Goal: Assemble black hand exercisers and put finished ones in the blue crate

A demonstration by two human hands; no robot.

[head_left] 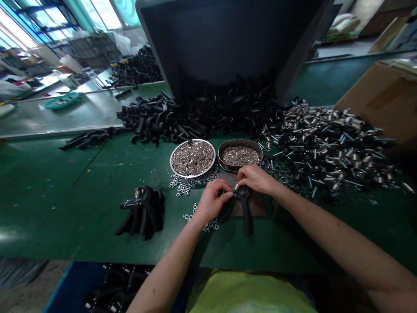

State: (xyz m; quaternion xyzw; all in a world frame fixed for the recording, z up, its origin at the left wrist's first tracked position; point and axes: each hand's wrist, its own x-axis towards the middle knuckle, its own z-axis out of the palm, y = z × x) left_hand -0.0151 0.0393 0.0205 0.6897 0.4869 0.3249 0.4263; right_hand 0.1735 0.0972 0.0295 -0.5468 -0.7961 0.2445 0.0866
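Observation:
My left hand (213,200) is closed in a pinch on a black plastic spring clamp (246,214), whose one handle points toward me. A small metal coil spring (236,187) sits at the joint of the clamp. My right hand (256,178) comes in from the right, its thumb and finger pinched at the spring's upper end. Under the clamp lies a brown plate (259,206). Loose nuts (211,225) are scattered by my left wrist. The left fingers partly hide the clamp's other handle.
A round dish (172,167) of small metal pins and an oval tin (224,166) of small metal parts stand ahead. Assembled clamps (143,213) stand at left. Black handles (195,115) heap behind; springs and screws (335,148) pile at right, near a cardboard box (384,104).

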